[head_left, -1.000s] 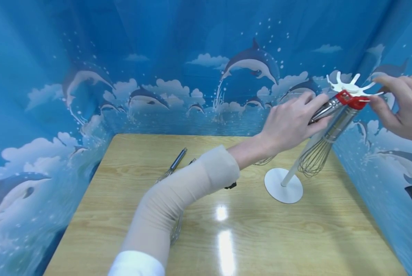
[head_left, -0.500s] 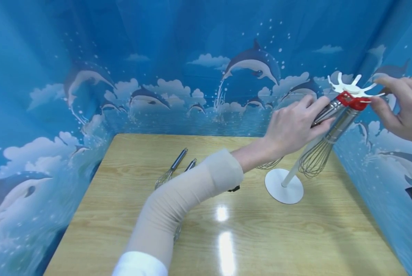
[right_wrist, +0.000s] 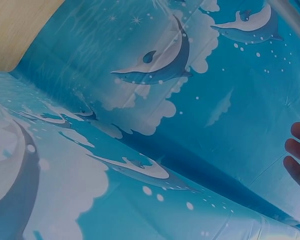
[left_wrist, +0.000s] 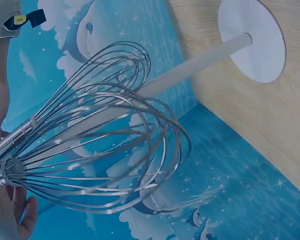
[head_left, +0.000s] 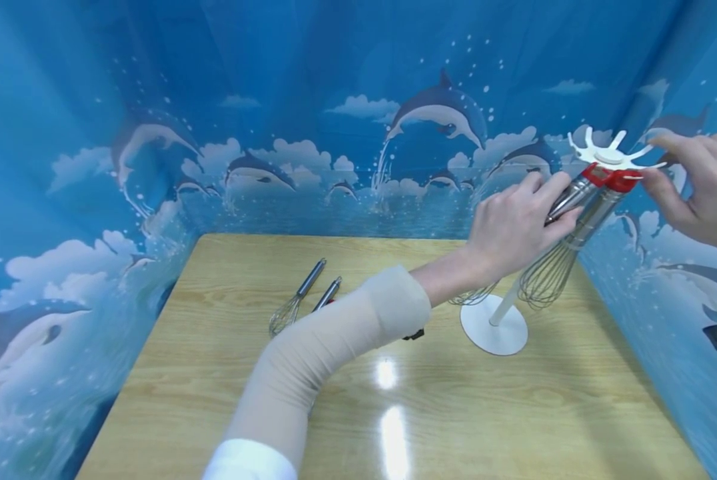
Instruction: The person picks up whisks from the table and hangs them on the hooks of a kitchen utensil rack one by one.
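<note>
My left hand (head_left: 511,223) grips the metal handle of a whisk (left_wrist: 155,145) with a red end, held tilted at the top of the white stand (head_left: 610,158). Its wire loops hang below my hand, overlapping the stand's round base in the head view. Right beside it, a second red-ended whisk (head_left: 550,273) hangs from the stand's spread hooks. My right hand (head_left: 703,183) pinches one of the hooks between thumb and forefinger. In the right wrist view only fingertips (right_wrist: 297,150) show at the edge. The held whisk's handle is partly hidden by my fingers.
On the wooden table (head_left: 514,413), two more whisks lie at the left: one whisk (head_left: 298,297) in plain sight, the other whisk (head_left: 328,293) partly covered by my left sleeve (head_left: 328,347). Blue dolphin-print curtains (head_left: 310,100) enclose the table's back and sides.
My left hand and forearm have shifted slightly right and down, bringing the held whisk's loops over the base. More of the second table whisk shows. The right hand stays at the hook.
</note>
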